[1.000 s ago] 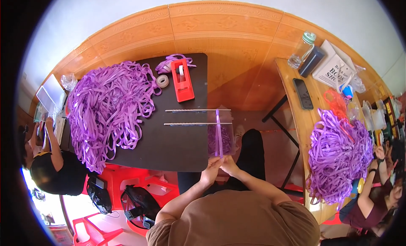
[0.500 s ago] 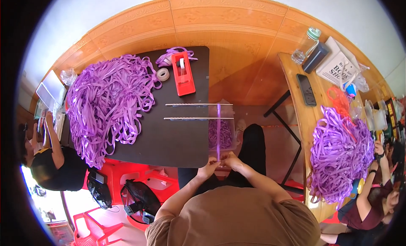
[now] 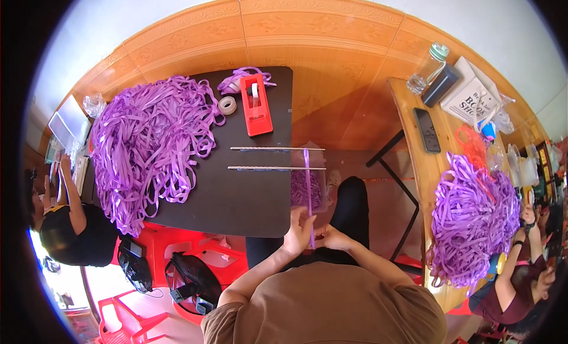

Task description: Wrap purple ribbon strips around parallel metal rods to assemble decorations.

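Note:
My left hand (image 3: pixel 297 232) and my right hand (image 3: pixel 335 238) meet just past the near edge of the dark table (image 3: pixel 236 202). Both pinch the near end of a purple ribbon strip (image 3: pixel 307 184). The strip runs straight away from me and lies across two thin metal rods (image 3: pixel 277 158) that stick out over the table's right edge. Under the rods stands a clear box (image 3: pixel 306 190) with purple ribbon pieces inside. A big heap of purple ribbon (image 3: pixel 148 145) covers the table's left part.
A red tape dispenser (image 3: pixel 256 104) and a tape roll (image 3: pixel 227 105) lie at the table's far side. A wooden table (image 3: pixel 417 166) on the right bears a phone, a bottle and another ribbon heap (image 3: pixel 473 219). Other people sit at far left and lower right. Red plastic stools stand below.
My hands have stayed together at the ribbon's near end, shifting only slightly. The ribbon strip still lies across the two rods.

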Available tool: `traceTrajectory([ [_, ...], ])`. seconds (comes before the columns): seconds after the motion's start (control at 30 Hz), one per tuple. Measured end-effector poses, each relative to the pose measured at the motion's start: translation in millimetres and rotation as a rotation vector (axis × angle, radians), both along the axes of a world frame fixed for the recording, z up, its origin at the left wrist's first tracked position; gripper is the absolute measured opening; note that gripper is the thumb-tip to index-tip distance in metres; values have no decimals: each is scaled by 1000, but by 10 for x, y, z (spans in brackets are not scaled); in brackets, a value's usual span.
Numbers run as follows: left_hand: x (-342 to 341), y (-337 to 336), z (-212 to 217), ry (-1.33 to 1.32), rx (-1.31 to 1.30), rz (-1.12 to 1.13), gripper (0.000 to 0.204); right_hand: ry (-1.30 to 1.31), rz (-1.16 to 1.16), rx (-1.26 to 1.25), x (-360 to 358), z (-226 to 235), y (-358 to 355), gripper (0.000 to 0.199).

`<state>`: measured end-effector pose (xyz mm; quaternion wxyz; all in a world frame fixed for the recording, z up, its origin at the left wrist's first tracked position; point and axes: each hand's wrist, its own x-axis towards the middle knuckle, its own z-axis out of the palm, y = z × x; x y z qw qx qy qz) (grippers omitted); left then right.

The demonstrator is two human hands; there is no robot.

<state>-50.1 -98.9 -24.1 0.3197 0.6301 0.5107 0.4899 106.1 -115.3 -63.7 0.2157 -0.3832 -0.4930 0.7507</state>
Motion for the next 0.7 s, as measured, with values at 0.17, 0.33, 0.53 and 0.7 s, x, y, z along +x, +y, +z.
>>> traceTrajectory([
  [0.17,61,124,1,-179,-159,13,24,39,34,36,46,208,-51,21],
  [0.33,71,114,99,-458,-426,-141,15,21,41,70,55,262,-65,24],
  [0.53,-1,30,212,-636,-577,-147,16,-28,-43,157,162,39,-6,9],
  [0.7,-34,-16,379,-730,-556,-203,17,-427,-784,900,57,456,334,24],
])
